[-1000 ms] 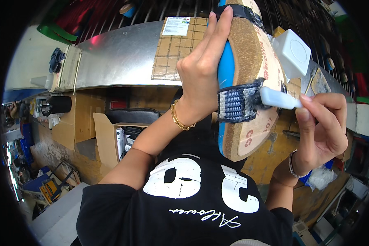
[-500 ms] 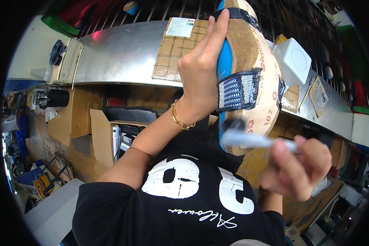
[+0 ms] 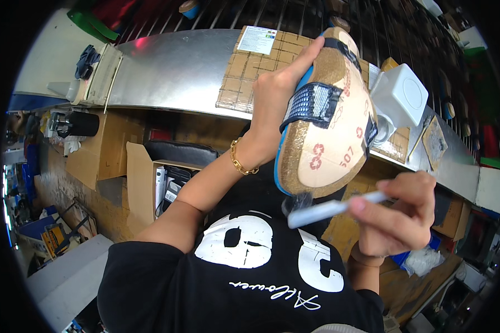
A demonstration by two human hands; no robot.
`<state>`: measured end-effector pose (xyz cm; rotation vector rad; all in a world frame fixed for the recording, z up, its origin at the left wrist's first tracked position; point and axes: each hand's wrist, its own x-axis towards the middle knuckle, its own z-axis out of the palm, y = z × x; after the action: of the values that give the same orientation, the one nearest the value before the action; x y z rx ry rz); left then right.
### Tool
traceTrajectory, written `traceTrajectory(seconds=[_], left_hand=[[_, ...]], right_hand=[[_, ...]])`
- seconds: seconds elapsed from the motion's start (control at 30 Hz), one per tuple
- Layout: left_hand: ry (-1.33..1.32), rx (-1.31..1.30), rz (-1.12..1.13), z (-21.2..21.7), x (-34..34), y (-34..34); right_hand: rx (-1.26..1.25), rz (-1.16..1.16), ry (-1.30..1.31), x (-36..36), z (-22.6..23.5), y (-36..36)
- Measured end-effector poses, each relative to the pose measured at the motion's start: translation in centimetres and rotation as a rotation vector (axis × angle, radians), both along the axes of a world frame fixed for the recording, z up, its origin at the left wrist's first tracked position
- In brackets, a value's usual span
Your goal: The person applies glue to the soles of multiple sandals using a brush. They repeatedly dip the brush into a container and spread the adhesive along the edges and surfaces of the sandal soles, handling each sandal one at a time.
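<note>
Cluttered metal bench (image 3: 172, 72) behind — left hand (image 3: 272, 105) grips the sole (image 3: 328, 139) upright, right hand (image 3: 397, 213) pinches the brush (image 3: 330, 208) — best steady strokes along the heel edge.

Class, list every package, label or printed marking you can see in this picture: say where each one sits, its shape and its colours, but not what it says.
Paper label: rectangular, white with green, on the metal shelf.
Cardboard box: brown, open, below the shelf.
Red stamps: on the tan sandal sole held by the left hand.
</note>
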<state>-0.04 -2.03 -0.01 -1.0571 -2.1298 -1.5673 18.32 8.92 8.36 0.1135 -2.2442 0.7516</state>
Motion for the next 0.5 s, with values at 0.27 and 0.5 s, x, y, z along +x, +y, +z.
traceTrajectory(seconds=[0.27, 0.5], left_hand=[[-0.28, 0.078, -0.22, -1.5, 0.1, -0.3], [-0.454, 0.192, -0.373, -2.8, 0.1, -0.1]], right_hand=[[-0.13, 0.134, 0.008, -0.2, -0.9, 0.7], [-0.215, 0.132, 0.034, -0.1, -1.4, 1.5]])
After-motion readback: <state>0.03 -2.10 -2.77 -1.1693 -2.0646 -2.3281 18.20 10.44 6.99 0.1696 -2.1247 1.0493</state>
